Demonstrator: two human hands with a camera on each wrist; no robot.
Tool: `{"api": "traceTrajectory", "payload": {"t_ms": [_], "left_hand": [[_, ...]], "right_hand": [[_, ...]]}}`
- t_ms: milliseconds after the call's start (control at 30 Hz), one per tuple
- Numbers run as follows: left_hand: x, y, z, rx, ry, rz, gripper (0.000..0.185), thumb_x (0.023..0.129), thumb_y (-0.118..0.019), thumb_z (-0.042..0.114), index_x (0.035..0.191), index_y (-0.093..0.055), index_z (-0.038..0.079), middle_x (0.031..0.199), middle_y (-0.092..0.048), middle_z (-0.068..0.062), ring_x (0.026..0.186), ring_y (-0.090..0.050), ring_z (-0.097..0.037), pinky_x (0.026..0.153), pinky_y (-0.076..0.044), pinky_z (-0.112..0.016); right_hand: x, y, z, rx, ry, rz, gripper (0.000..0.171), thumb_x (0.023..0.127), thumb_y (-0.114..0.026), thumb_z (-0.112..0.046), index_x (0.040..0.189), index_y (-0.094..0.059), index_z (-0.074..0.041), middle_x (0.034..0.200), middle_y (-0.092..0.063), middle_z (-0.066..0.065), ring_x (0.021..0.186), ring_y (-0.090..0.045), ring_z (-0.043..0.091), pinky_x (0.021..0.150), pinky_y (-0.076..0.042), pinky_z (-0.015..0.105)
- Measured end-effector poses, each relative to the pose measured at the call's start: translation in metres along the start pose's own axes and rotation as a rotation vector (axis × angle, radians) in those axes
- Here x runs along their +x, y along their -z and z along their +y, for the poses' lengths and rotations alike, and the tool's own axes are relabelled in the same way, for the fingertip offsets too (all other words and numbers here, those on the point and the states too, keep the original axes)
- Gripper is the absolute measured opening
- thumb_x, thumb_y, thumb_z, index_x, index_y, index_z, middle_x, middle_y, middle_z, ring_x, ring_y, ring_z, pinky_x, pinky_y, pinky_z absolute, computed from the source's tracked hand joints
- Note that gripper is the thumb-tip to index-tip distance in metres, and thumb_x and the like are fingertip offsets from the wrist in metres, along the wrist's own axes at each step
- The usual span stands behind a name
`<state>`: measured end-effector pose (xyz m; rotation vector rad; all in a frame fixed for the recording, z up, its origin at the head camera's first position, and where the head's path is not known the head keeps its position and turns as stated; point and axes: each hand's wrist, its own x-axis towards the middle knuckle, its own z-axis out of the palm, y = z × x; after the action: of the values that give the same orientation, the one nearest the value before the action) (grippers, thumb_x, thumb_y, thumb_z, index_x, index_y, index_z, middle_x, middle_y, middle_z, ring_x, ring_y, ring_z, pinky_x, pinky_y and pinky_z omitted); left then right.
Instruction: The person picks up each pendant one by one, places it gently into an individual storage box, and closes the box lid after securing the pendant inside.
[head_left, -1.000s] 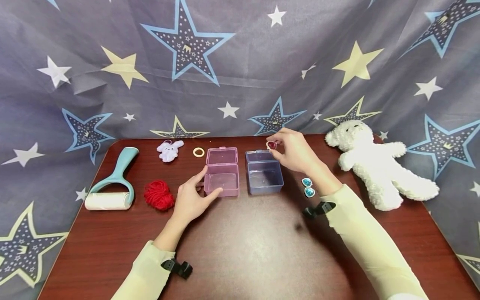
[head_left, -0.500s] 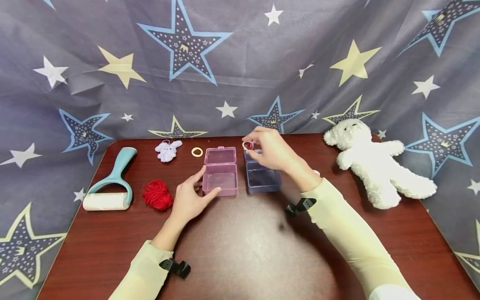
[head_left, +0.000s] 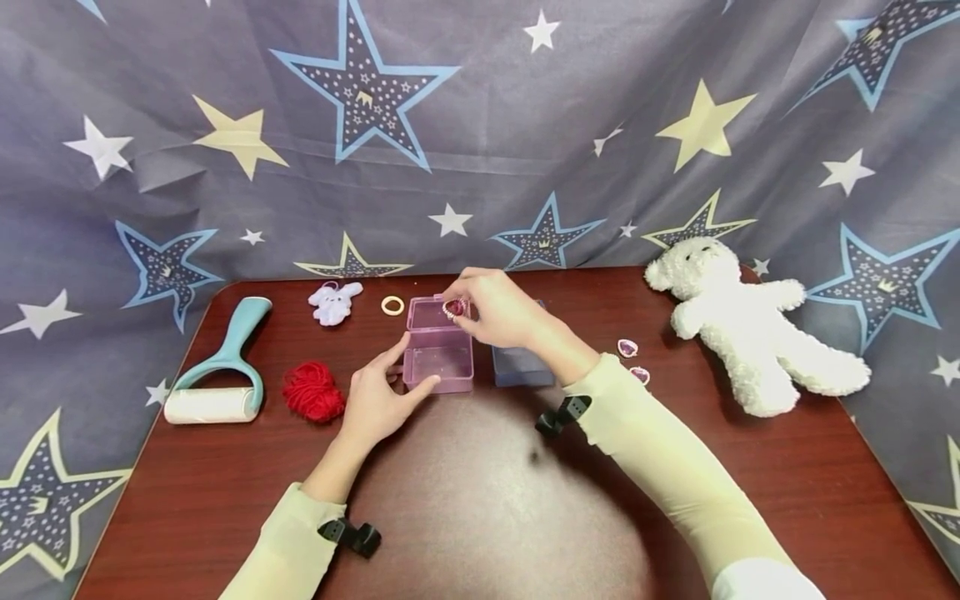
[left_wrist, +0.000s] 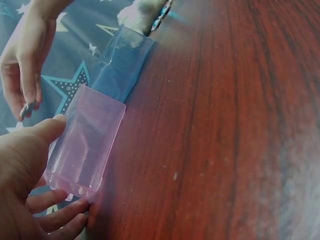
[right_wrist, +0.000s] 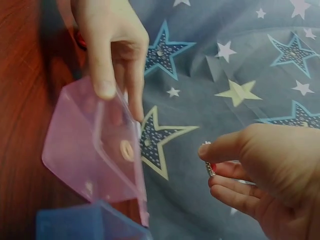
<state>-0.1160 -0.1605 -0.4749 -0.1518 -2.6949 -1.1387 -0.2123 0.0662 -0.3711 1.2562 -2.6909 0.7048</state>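
Hands working over a pink box (head_left: pixel 438 354) on a dark red-brown bench (head_left: pixel 480 500).

Right hand (head_left: pixel 495 308) is pinching a small red heart gem (head_left: pixel 454 307) in a clenched grip, holding it just above the pink box's open lid; left hand (head_left: pixel 378 400) is steadying the box's near left corner, thumb and fingers grasping its wall. A blue box (head_left: pixel 517 367) is sitting just right of the pink box, two more gems (head_left: pixel 632 358) farther right, a white teddy (head_left: pixel 742 321) beyond them. Left of the pink box are lying red yarn (head_left: pixel 313 390) and a lint roller (head_left: pixel 217 375). A star-printed grey cloth (head_left: pixel 480 133) is hanging behind the bench. No readable writing is showing.
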Motion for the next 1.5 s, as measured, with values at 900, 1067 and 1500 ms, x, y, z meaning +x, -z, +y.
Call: {"api": "traceTrajectory", "payload": {"t_ms": [900, 1067, 1500], "left_hand": [[0.001, 0.0, -0.001, 0.008, -0.025, 0.02, 0.08, 0.082, -0.092, 0.039, 0.15, -0.062, 0.011, 0.114, -0.08, -0.016, 0.084, -0.075, -0.023, 0.073, -0.056, -0.034], [0.001, -0.001, -0.002, 0.008, -0.034, 0.028, 0.08, 0.081, -0.093, 0.038, 0.149, -0.062, 0.009, 0.113, -0.08, -0.016, 0.082, -0.073, -0.022, 0.07, -0.055, -0.031], [0.0, 0.0, -0.003, -0.013, -0.024, 0.016, 0.08, 0.081, -0.094, 0.036, 0.149, -0.062, 0.009, 0.113, -0.08, -0.015, 0.082, -0.075, -0.022, 0.07, -0.056, -0.027]], "right_hand": [[0.019, -0.06, -0.015, -0.078, 0.1, -0.226, 0.014, 0.093, -0.082, -0.017, 0.106, -0.08, -0.012, 0.106, -0.078, 0.004, 0.102, -0.073, 0.02, 0.099, -0.058, 0.034], [0.018, -0.066, -0.012, -0.095, 0.139, -0.254, 0.011, 0.092, -0.083, -0.017, 0.102, -0.08, -0.014, 0.104, -0.078, 0.003, 0.101, -0.073, 0.019, 0.098, -0.059, 0.034], [0.021, -0.074, -0.008, -0.163, 0.151, -0.312, 0.009, 0.094, -0.081, -0.018, 0.102, -0.081, -0.016, 0.1, -0.078, 0.0, 0.097, -0.074, 0.017, 0.093, -0.06, 0.034]]}}
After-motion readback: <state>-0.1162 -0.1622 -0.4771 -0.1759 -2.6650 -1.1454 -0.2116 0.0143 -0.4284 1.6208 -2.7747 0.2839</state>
